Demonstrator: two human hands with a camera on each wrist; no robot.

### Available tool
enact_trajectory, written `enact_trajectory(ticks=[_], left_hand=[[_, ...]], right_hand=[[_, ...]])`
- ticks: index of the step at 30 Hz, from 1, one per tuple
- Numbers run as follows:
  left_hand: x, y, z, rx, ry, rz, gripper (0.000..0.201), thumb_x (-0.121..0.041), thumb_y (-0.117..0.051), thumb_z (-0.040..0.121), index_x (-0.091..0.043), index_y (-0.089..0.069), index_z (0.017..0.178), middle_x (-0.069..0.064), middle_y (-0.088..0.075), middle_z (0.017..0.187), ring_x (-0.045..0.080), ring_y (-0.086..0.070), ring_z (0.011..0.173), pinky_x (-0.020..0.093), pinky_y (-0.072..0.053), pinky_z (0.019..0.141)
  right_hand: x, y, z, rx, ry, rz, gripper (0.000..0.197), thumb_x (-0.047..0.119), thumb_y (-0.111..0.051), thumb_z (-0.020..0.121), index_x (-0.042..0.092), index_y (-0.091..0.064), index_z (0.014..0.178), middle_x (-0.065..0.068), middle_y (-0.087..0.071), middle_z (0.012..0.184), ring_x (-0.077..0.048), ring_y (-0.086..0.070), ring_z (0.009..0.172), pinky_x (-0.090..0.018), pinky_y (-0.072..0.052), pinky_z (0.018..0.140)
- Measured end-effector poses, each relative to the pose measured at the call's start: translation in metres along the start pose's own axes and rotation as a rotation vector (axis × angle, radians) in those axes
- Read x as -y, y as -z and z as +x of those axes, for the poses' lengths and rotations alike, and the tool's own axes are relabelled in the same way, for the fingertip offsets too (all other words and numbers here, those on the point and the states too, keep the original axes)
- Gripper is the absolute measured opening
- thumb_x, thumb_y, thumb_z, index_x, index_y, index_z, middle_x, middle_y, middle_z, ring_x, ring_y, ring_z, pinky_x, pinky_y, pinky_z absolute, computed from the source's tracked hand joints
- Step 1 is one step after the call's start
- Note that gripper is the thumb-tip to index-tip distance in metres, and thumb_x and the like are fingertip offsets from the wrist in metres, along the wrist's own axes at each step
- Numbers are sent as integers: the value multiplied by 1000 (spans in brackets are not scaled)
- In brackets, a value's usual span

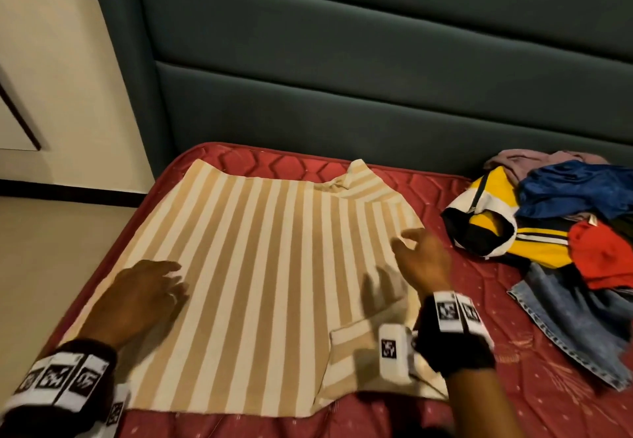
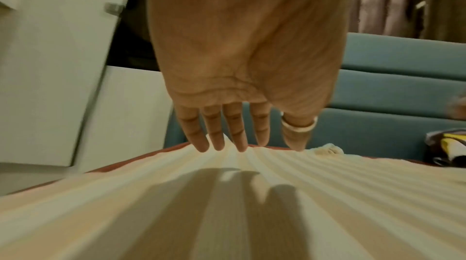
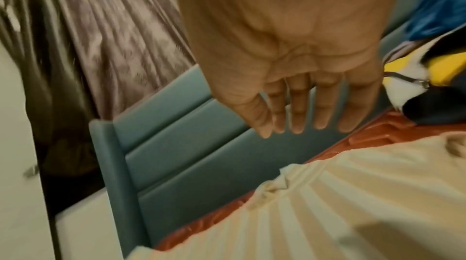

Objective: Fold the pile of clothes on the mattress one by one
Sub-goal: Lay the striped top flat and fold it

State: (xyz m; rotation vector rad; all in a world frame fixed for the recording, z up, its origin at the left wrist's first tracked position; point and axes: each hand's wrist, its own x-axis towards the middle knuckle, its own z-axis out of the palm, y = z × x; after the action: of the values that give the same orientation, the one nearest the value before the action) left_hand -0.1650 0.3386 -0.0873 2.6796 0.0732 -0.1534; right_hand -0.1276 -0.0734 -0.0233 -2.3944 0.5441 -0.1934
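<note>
Beige-and-cream striped knit shirt (image 1: pixel 267 252) lay spread flat on red quilted mattress (image 1: pixel 479 300), left of unfolded pile of coloured clothes (image 1: pixel 561 232). Left hand (image 1: pixel 144 293) rested flat on shirt, fingers straight; right hand (image 1: pixel 423 259) hovered above, fingers apart, holding nothing. Fabric likely soft, light, limp; best pinched at side edges.

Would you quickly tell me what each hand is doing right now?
Left hand: open, fingers straight, resting on the striped shirt.
Right hand: open, above the shirt, holding nothing.
</note>
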Motion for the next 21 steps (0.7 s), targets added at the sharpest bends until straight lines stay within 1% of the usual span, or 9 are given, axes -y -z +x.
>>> enact_trajectory(ticks=[3,5,7,11,13,15,17,19,21], left_hand=[[-27,-20,64,172,-70,130,65,-53,-58,93,-37,-33,150,-7,-30,159,19,-29,145,41,-31,117],[-38,-32,110,282,-84,284,83,-63,-55,90,-41,-10,156,-7,-7,166,22,-12,152,45,-24,121],[-43,-38,143,376,-99,356,97,-67,-60,85,-42,0,156,-7,4,167,24,-5,153,47,-22,121],[-40,-46,160,448,-67,401,107,-71,-67,76,-47,2,155,-12,6,166,24,-5,152,47,-27,119],[-39,-48,158,424,-81,420,108,-73,-65,76,-47,4,154,-12,7,165,24,-4,152,45,-28,117],[-36,-49,157,393,-92,436,108,-77,-61,75,-47,7,154,-12,8,166,24,-4,152,45,-29,117],[-34,-47,154,369,-105,426,109,-81,-58,74,-48,8,154,-12,8,166,25,-5,152,45,-29,116],[-33,-45,152,364,-112,419,108,-82,-57,73,-50,8,153,-13,8,165,25,-6,151,46,-30,115],[-33,-44,151,363,-119,412,108,-81,-59,73,-50,7,153,-14,7,165,25,-7,151,47,-29,115]], right_hand=[[34,-30,94,192,191,-244,30,16,-60,94,12,-66,124,-8,-64,131,-28,-59,121,-29,-42,99],[48,-55,156,280,221,-359,32,11,-60,92,15,-65,123,-8,-63,132,-27,-59,120,-28,-43,95],[60,-75,199,290,228,-416,33,9,-59,92,17,-64,123,-10,-63,131,-29,-60,118,-29,-45,93],[73,-111,249,266,112,-379,34,18,-62,94,5,-59,125,-17,-62,128,-36,-59,116,-36,-47,92],[73,-126,257,304,-1,-312,36,22,-69,88,5,-62,119,-14,-64,112,-30,-63,95,-32,-51,75],[73,-138,260,306,-67,-250,26,21,-71,83,9,-67,106,-8,-67,98,-19,-61,72,-25,-44,55],[73,-145,259,267,-119,-139,19,12,-70,77,9,-67,95,-5,-69,84,-16,-61,62,-24,-45,49],[74,-143,253,247,-154,-32,40,10,-63,65,5,-66,105,-2,-72,71,-20,-68,59,-29,-56,51],[69,-140,247,202,-139,58,53,15,-58,63,10,-62,116,-5,-71,71,-24,-67,60,-27,-52,49]])
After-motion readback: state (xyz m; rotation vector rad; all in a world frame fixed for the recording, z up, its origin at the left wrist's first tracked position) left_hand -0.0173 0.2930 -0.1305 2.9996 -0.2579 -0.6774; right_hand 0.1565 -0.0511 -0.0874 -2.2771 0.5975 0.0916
